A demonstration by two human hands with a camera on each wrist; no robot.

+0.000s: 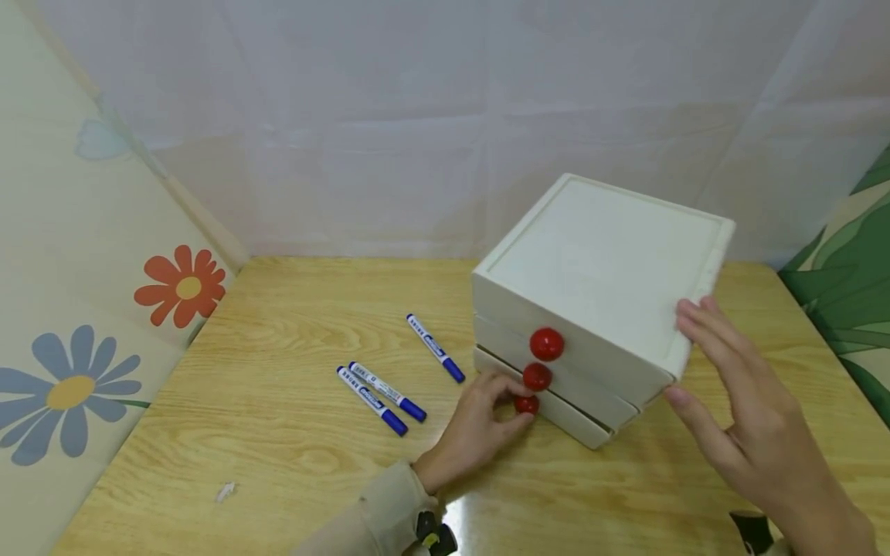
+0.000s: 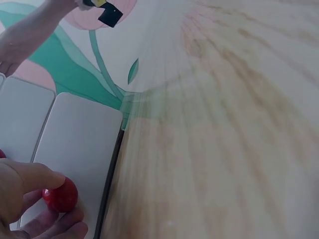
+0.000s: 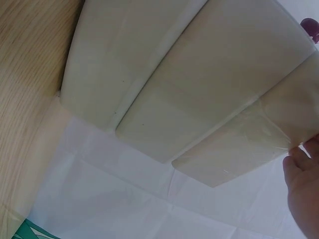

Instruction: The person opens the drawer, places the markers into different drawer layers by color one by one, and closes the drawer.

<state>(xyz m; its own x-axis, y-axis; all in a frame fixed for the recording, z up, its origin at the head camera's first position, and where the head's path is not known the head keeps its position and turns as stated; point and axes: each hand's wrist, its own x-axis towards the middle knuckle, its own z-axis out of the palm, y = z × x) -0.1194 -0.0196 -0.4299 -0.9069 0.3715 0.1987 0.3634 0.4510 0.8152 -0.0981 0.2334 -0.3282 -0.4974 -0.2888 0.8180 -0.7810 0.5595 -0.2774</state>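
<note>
**Editor:** Where is the white drawer unit (image 1: 605,262), and who has hold of it?

**Photographer:** It stands on the right half of a wood-grain table (image 1: 278,432), angled toward the left. A person's left hand (image 1: 476,417) pinches the red bottom knob (image 1: 526,405) between thumb and fingers, a grip the left wrist view confirms. The right hand (image 1: 758,417) rests along the unit's right edge, fingers extended on the top and thumb near the front corner, apparently steadying rather than clenching.

**Editor:** How far has the work come?

**Photographer:** The knob is in hand, and the bottom drawer (image 1: 573,426) appears barely ajar, a dark gap running above its front. The top drawer (image 1: 605,363) and middle drawer (image 1: 591,398) look closed. Most of the bottom drawer's travel seems unused; whether it is sliding out or in, I cannot tell. Its inside is hidden.

**Editor:** And the markers (image 1: 435,347)?

**Photographer:** Three, blue-capped, lie on the table left of the unit, two side by side, one farther back. Neither hand touches them.
</note>
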